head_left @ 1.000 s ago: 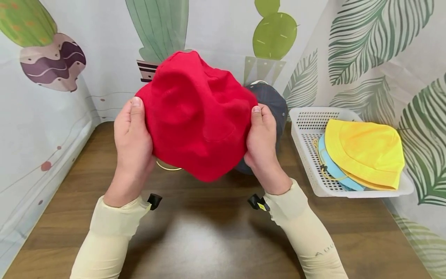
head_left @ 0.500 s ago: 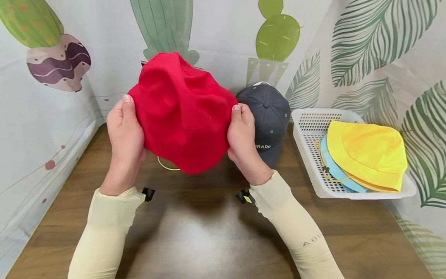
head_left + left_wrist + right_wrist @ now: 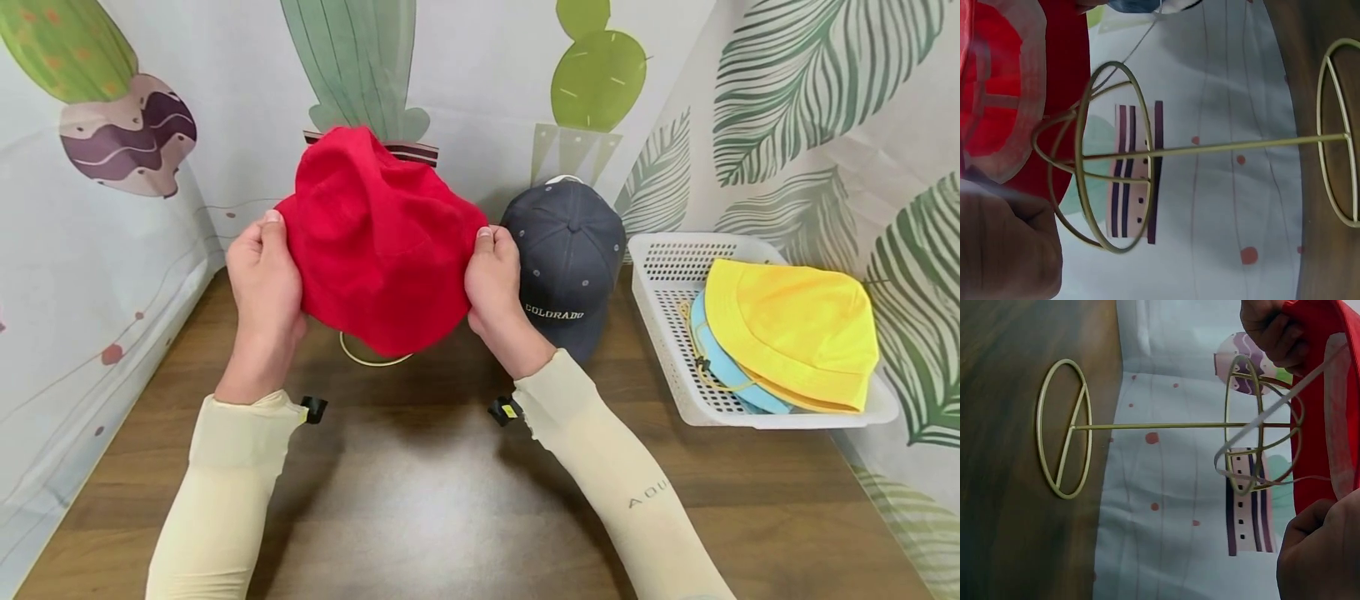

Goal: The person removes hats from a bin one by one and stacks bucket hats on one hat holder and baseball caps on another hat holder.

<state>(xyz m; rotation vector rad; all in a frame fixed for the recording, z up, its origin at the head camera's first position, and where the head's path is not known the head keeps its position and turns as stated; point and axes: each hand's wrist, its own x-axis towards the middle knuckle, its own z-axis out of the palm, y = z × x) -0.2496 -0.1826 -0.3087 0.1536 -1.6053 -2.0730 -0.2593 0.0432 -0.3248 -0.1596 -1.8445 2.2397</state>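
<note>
Both hands hold a red bucket hat by opposite sides of its brim, crown up. My left hand pinches the left edge, thumb on top; my right hand pinches the right edge the same way. Under the hat stands a gold wire hat stand, mostly hidden from above except for its base ring. The wrist views show its thin pole and domed wire top close beneath the hat's opening. A pale strap hangs from inside the hat across the wire top in the right wrist view.
A dark navy cap lettered COLORADO stands just right of my right hand. On the right, a white perforated basket holds a yellow hat over a light blue hat. A printed cloth backdrop borders the wooden table.
Both hands have carried the red hat leftward and then lowered it a little over the stand. The navy cap, partly covered before, now shows almost fully.
</note>
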